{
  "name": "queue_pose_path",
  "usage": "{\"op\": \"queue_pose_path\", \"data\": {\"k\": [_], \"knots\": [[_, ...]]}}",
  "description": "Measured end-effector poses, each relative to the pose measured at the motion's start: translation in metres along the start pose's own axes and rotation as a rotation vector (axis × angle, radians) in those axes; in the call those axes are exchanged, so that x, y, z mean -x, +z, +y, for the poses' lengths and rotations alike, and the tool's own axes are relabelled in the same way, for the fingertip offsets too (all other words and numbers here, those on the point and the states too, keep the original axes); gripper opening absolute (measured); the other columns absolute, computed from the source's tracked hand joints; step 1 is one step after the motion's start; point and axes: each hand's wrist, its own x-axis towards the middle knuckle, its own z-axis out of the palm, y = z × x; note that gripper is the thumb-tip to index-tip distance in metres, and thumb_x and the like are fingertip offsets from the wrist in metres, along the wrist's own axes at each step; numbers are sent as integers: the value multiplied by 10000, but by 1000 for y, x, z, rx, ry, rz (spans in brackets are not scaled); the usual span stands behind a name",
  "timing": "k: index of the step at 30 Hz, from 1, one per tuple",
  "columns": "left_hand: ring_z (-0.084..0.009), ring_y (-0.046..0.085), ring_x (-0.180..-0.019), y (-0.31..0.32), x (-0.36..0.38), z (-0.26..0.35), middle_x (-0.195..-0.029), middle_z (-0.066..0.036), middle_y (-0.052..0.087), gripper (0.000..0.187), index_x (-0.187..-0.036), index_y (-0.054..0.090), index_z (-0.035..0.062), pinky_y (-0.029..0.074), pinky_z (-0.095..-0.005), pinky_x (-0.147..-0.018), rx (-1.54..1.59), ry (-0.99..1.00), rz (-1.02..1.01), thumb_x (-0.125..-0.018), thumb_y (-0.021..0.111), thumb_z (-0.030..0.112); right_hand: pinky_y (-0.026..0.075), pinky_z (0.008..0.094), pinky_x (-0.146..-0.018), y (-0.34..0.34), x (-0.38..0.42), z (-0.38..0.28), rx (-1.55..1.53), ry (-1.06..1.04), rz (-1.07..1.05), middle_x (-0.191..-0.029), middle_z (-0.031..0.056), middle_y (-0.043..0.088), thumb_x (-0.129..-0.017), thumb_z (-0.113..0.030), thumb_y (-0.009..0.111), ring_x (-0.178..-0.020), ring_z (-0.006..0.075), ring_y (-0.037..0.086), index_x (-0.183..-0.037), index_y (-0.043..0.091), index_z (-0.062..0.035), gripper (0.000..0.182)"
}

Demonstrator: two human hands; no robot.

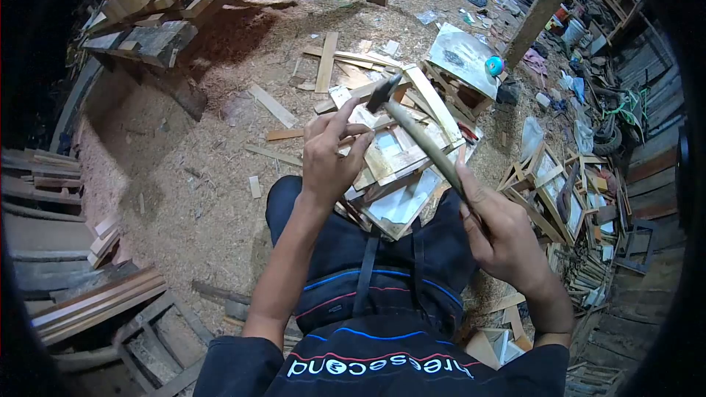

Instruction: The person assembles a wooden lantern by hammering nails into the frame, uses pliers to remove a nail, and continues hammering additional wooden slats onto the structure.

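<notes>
My right hand (501, 226) is closed around the wooden handle of a hammer (424, 141). The dark hammer head is up and to the left, just beyond the fingertips of my left hand (331, 153). That hand has a bent index finger, with the thumb and another finger drawn close together. Anything pinched between them is too small to make out. Below the hammer, a wooden frame (435, 106) of pale strips lies over other box-like wooden pieces in front of my lap. A white-faced panel (401, 202) shows at the near side.
Wood strips (327, 62) lie on the sawdust-covered floor ahead. A box with a pale top (462, 55) carries a blue-green round object (494, 66). Stacked lumber (103, 301) is at left, a low wooden bench (151, 40) at upper left, and wooden frames (551, 191) at right.
</notes>
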Motion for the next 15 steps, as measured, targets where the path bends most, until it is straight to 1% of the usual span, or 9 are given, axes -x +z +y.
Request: {"op": "queue_pose_path", "data": {"k": [2, 4, 6, 7, 9, 10, 12, 13, 15], "knots": [[-193, 644, -969, -3, 0, 1, -882, -68, 760, 628, -1375, 534, -26, 471, -348, -912, 32, -70, -43, -812, 764, 131, 485, 451, -673, -4, 0, 5, 17, 13, -67, -822, 190, 567, -882, 17, 574, -727, 369, 595, -1496, 377, -36, 647], [-192, 644, -967, -2, 0, -1, -881, -68, 760, 643, -1383, 522, -33, 477, -349, -902, 17, -35, -30, -809, 764, 131, 487, 450, -671, -4, 0, 6, 40, 27, -130, -819, 191, 565, -888, 17, 572, -724, 367, 594, -1494, 376, -30, 639], [-191, 644, -966, -1, 0, -1, -879, -68, 760, 659, -1390, 511, -40, 484, -349, -891, -2, -4, -14, -806, 764, 131, 490, 453, -681, 1, 0, 4, 7, -27, 38, -818, 195, 564, -896, 1, 571, -728, 373, 596, -1487, 384, -23, 620], [-195, 645, -962, -2, -1, 0, -881, -68, 760, 666, -1393, 503, -49, 489, -348, -883, 6, -28, -27, -809, 767, 132, 490, 453, -681, 0, 0, 2, 7, -30, 39, -818, 195, 564, -896, 1, 571, -728, 373, 596, -1487, 384, -23, 620], [-208, 647, -967, -4, -1, 2, -879, -68, 759, 686, -1398, 486, -66, 496, -352, -887, 8, -49, -43, -807, 773, 130, 510, 394, -736, -5, 2, -2, 54, 138, -164, -911, 225, 636, -915, -15, 566, -781, 370, 638, -1445, 456, -29, 542], [-208, 647, -967, -3, -2, 1, -879, -68, 759, 686, -1398, 486, -66, 496, -352, -887, 7, -42, -40, -807, 773, 130, 510, 394, -736, -3, 2, -1, 56, 135, -158, -911, 225, 636, -915, -15, 566, -781, 370, 638, -1445, 456, -29, 542], [-215, 648, -986, 0, -1, -3, -879, -74, 757, 697, -1399, 477, -78, 496, -351, -901, 32, -31, -23, -807, 774, 140, 503, 389, -707, 3, 2, 2, -34, 44, 41, -875, 218, 628, -916, -25, 570, -764, 364, 629, -1432, 469, -27, 526], [-215, 648, -1000, -1, -1, -1, -873, -76, 756, 696, -1395, 475, -88, 499, -351, -907, 27, -38, -19, -809, 770, 141, 503, 389, -707, 2, 2, 3, -32, 38, 45, -875, 218, 628, -916, -25, 570, -764, 364, 629, -1432, 469, -27, 526], [-215, 648, -998, -2, -1, 1, -871, -78, 755, 692, -1397, 472, -89, 501, -355, -904, 16, -50, -25, -812, 767, 133, 498, 454, -711, 0, 4, 4, 18, 107, -160, -856, 222, 595, -881, -22, 597, -759, 388, 617, -1484, 399, -44, 635]]}}
